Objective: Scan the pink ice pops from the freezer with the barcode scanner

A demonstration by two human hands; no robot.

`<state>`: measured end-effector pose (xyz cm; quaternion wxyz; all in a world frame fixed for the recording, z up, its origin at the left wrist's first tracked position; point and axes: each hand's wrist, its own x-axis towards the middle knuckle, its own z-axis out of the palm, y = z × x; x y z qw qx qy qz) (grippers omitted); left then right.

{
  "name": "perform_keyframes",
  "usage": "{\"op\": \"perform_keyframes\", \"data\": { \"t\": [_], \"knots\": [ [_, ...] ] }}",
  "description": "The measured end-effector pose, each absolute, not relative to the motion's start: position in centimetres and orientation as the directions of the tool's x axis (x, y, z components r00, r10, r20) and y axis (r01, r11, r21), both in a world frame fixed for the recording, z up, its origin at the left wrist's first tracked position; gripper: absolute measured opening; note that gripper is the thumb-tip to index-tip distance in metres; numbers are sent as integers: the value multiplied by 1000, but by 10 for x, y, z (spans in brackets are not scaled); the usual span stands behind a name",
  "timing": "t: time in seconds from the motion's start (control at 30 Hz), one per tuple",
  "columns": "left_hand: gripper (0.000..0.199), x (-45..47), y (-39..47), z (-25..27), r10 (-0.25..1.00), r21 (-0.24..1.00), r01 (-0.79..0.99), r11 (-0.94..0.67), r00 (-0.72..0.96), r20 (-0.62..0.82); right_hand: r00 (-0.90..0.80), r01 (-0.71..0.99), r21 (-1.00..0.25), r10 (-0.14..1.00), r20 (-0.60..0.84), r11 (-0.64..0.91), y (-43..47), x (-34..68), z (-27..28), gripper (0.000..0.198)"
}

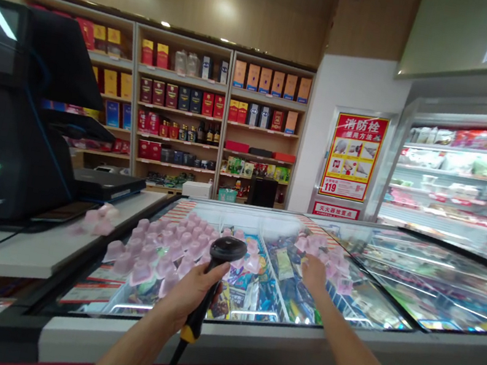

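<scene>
My left hand (192, 292) is wrapped around the handle of a black barcode scanner (227, 247) with yellow trim, its head up and its cable hanging down. On the glass freezer lid, many small translucent pink cups (143, 250) stand grouped to the left of the scanner. My right hand (314, 275) reaches forward to a second group of pink cups (336, 262) on the right. Its fingers are drawn together at the near left edge of that group; whatever they may hold is too small to make out.
Through the chest freezer's glass (376, 310), packaged goods show in wire baskets. At left, a black checkout terminal (7, 168) stands on a pale counter (20, 257), with a few more pink cups (100, 219) near its edge. Shelves of boxes (183, 97) line the back wall.
</scene>
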<state>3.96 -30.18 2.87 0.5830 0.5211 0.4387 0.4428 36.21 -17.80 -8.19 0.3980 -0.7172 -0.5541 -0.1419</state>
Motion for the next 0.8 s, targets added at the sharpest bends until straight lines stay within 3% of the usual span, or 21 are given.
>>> {"op": "perform_keyframes", "data": {
  "t": [0.13,0.23,0.33,0.47,0.6,0.8],
  "knots": [
    [31,40,-311,32,961,995,-78,54,276,-30,517,629,-770,680,520,110,-171,332,-73,28],
    [30,39,-317,36,952,995,-87,51,307,-22,582,171,-954,756,298,245,-169,308,-63,23],
    [30,35,-321,38,951,996,-84,41,309,-13,488,-256,-921,861,140,294,-168,286,-57,16],
    [32,29,-323,40,943,998,-59,34,332,-13,333,-509,-807,933,138,301,-166,266,-51,12],
    [32,25,-326,43,953,998,-47,43,303,-27,240,-574,-774,959,152,267,-165,256,-46,14],
    [31,27,-328,50,951,998,-56,38,307,-19,268,-574,-771,953,140,275,-166,257,-42,17]
  ]
}}
